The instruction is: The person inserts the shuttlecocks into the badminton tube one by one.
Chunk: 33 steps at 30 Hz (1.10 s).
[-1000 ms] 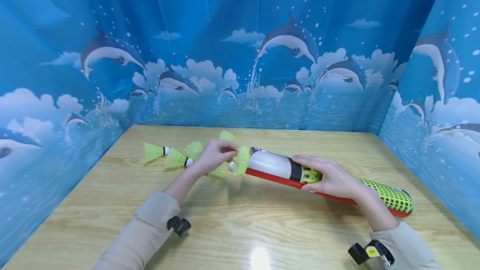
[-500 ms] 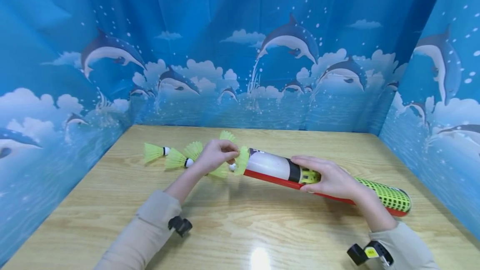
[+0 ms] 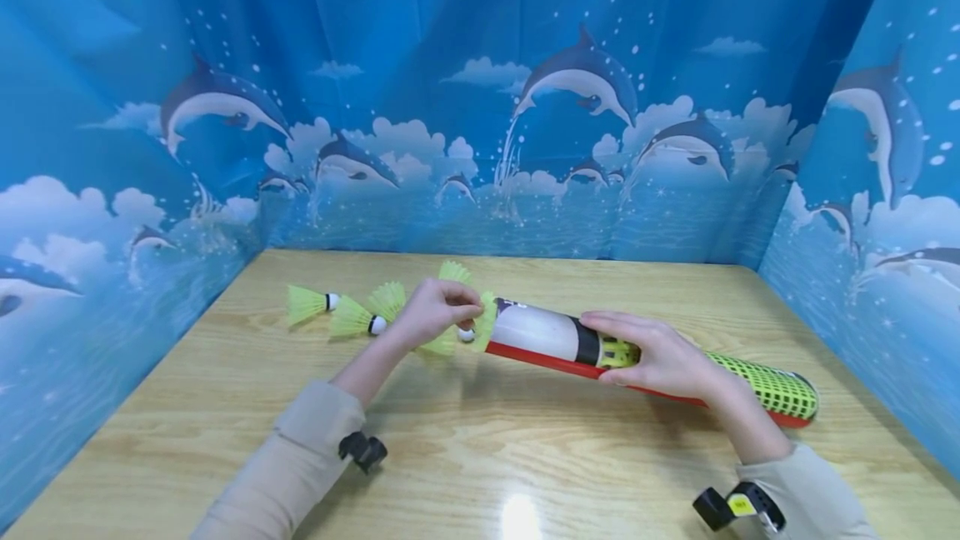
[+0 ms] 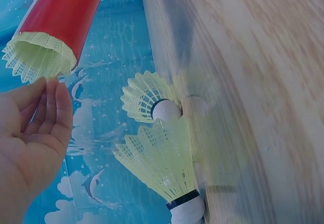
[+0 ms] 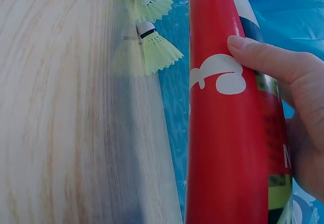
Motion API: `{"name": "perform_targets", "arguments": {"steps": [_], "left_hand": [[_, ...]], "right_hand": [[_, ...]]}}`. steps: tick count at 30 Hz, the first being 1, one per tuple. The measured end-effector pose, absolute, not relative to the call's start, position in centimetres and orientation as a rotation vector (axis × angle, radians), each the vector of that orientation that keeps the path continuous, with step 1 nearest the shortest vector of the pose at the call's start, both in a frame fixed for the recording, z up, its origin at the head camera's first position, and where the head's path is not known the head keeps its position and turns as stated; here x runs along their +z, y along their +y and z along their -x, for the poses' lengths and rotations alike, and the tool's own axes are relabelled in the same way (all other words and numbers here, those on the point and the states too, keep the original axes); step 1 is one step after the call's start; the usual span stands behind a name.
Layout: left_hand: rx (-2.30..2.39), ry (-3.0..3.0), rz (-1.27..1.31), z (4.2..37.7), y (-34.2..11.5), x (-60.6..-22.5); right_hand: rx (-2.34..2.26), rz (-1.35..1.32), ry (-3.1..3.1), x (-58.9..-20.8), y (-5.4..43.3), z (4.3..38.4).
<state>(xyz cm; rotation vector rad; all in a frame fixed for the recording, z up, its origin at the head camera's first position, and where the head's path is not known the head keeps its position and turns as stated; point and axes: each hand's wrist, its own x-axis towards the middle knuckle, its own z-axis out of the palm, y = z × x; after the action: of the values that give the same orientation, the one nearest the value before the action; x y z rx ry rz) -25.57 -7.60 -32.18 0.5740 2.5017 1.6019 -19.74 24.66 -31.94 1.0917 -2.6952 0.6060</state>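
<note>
The tube [image 5: 228, 138] looks smooth, glossy — the shuttlecocks [image 4: 159, 155] plastic, the table [image 3: 480, 448] shiny wood.

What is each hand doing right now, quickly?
Left hand: closed, pinching the edge of a shuttlecock at the mouth of the tube.
Right hand: closed, holding the tube.

We see a blue curtain [image 3: 465, 7] printed with dolphins [image 3: 577, 77] and white clouds [image 3: 408, 144] behind and beside a pale wood-grain table [image 3: 600, 473]. We notice a bright glare [image 3: 520, 517] on the table's near part.
</note>
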Motion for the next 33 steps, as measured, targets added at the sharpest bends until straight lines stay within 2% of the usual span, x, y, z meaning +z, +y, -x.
{"name": "perform_targets", "arguments": {"steps": [19, 33], "left_hand": [[1.442, 2.651, -0.79, 25.3, -7.2, -32.0], [1.364, 2.752, -0.832, 25.2, -6.3, -32.1]], "right_hand": [[0.588, -1.126, -2.636, -32.2, 24.4, 19.8], [0.584, -1.125, -2.625, -32.2, 24.4, 20.0]]}}
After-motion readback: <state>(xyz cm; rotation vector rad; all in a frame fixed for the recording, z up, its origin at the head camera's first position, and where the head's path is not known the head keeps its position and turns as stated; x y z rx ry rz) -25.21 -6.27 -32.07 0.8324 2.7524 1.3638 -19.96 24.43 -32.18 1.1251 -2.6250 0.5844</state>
